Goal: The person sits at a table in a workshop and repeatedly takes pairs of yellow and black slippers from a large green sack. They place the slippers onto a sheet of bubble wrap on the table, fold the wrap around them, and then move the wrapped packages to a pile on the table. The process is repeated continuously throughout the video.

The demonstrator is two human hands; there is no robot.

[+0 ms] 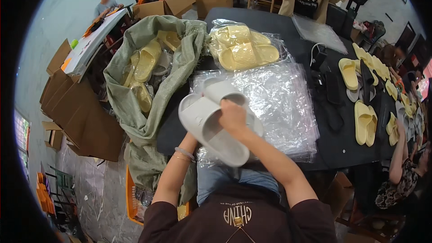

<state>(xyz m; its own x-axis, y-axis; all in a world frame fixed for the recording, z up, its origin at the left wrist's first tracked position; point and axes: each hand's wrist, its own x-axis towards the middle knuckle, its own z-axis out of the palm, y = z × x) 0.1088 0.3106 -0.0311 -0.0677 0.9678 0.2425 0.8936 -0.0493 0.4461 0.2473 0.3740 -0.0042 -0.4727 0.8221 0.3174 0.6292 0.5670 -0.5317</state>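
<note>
Clamps light-grey open-toed slippers (209, 128) in right hand (232, 116), near clear plastic bags (283, 108) at two o'clock; cannot judge hidden left hand.

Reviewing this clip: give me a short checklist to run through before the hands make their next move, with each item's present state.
1. Right hand has hold of the gray slippers: ok, it grips the front one near its strap.
2. Left hand supports them: cannot tell, it is hidden behind the slippers.
3. Gray pair lined up: not ok, the rear slipper sticks out from behind the front one.
4. Clear plastic bags close by: ok, they lie spread on the black table beside the right hand.
5. Wrapped yellow slippers out of the way: ok, they lie farther back, apart from the hands.
</note>
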